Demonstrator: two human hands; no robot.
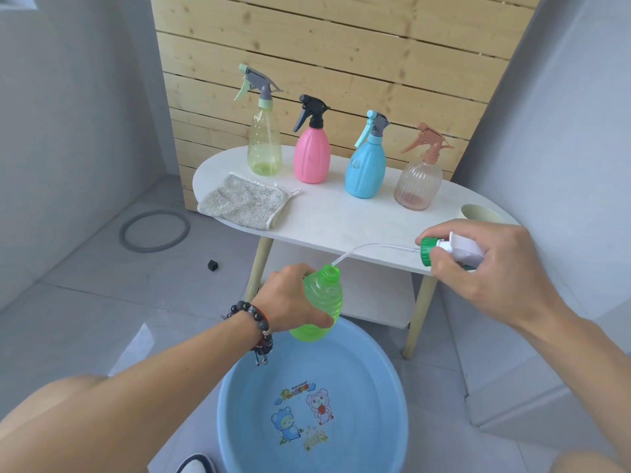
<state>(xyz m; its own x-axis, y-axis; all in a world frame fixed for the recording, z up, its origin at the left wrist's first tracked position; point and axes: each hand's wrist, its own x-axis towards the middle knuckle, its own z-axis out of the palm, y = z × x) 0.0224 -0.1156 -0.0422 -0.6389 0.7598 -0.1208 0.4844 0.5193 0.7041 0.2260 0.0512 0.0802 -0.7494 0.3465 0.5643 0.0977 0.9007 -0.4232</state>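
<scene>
My left hand (290, 298) grips a translucent green bottle (322, 302) around its body, holding it tilted above the blue basin (382, 367). The bottle's neck is uncapped. My right hand (485, 268) holds the white spray head with a green screw cap (428, 250), off to the right of the bottle. Its thin clear dip tube (368, 249) curves left and its tip still sits at the bottle's mouth.
A white oval side table (341, 216) stands against a wooden slat wall, carrying several spray bottles: yellow-green (264, 145), pink (311, 155), blue (365, 169), clear pinkish (418, 180). A grey cloth (244, 203) lies at its left end. A grey ring (154, 231) lies on the tiled floor.
</scene>
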